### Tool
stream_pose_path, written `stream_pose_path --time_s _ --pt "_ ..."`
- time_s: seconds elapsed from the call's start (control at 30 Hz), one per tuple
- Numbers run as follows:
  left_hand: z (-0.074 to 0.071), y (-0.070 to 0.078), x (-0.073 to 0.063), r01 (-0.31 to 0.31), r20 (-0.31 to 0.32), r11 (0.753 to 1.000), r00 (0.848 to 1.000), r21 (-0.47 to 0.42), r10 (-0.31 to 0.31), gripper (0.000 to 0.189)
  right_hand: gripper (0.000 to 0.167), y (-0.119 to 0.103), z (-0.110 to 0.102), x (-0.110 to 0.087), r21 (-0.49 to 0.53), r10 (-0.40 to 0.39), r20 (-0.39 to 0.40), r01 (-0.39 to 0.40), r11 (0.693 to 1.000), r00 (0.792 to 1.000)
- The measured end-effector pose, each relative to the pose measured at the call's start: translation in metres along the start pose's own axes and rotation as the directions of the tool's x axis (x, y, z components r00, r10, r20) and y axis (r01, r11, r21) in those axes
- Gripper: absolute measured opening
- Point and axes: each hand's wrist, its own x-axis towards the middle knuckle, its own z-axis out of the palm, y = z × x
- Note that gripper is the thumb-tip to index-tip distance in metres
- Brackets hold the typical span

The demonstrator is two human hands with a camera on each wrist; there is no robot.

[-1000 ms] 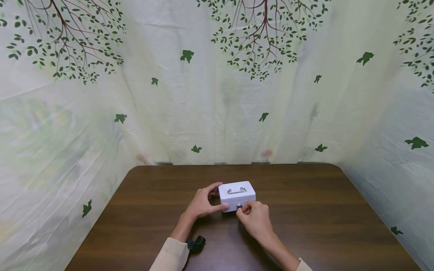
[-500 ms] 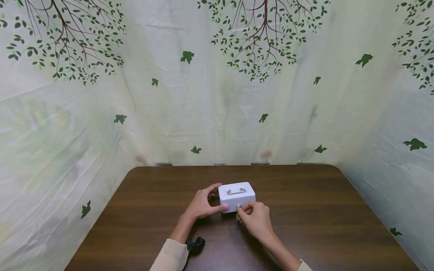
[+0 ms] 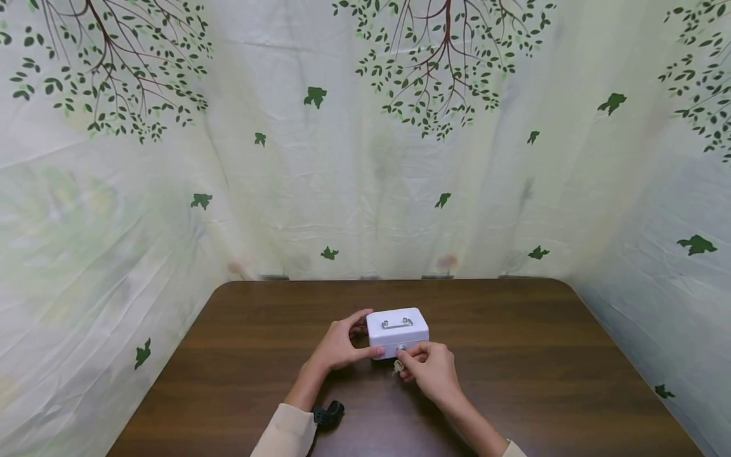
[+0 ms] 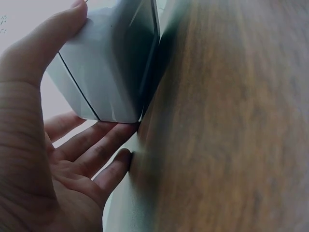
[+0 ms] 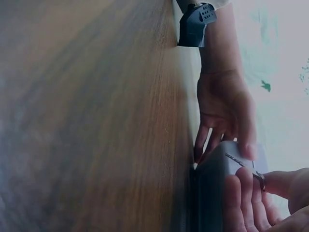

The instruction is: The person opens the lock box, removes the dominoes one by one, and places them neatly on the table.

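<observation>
A small white cash box (image 3: 394, 316) with a wire handle on its lid stands in the middle of the table, its lid down. My left hand (image 3: 338, 344) grips its left end, thumb on the front face and fingers around the side and back. In the left wrist view the fingertips touch the box wall (image 4: 96, 63). At the front lock, my right hand (image 3: 435, 373) pinches a key between thumb and forefinger; the fingers mostly hide it. A small bunch of metal keys (image 3: 398, 366) hangs just below those fingertips. The right wrist view shows a silver key (image 5: 234, 158) sticking out there.
The brown wooden table (image 3: 514, 355) extends around the box on every side. A black wrist camera (image 3: 329, 414) is strapped to my left wrist, close above the tabletop. Pale cloth with printed leaves (image 3: 377, 158) hangs behind and beside the table.
My right fingers have turned slightly at the lock, and the hanging keys have swung into view below them. The box and my left hand have kept their places.
</observation>
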Motion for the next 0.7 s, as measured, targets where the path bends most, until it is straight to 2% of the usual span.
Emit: stream_pose_path --time_s 0.27,0.5,0.7 --pt "-0.0004 -0.0025 -0.0008 0.021 0.008 1.000 1.000 0.008 -0.021 0.096 0.022 0.0058 0.0006 0.0028 0.120 0.072 0.066 -0.080 0.990 0.995" --pt "-0.0006 -0.0032 -0.0011 0.030 0.015 0.999 0.999 0.016 -0.030 0.097 0.025 0.0090 0.0000 0.0054 0.266 0.128 0.146 -0.164 0.950 0.981" --pt "-0.0014 -0.0011 -0.0009 0.015 0.018 1.000 1.000 -0.002 -0.015 0.095 0.030 0.0081 -0.0026 0.0053 0.311 0.149 0.199 -0.207 0.928 0.969"
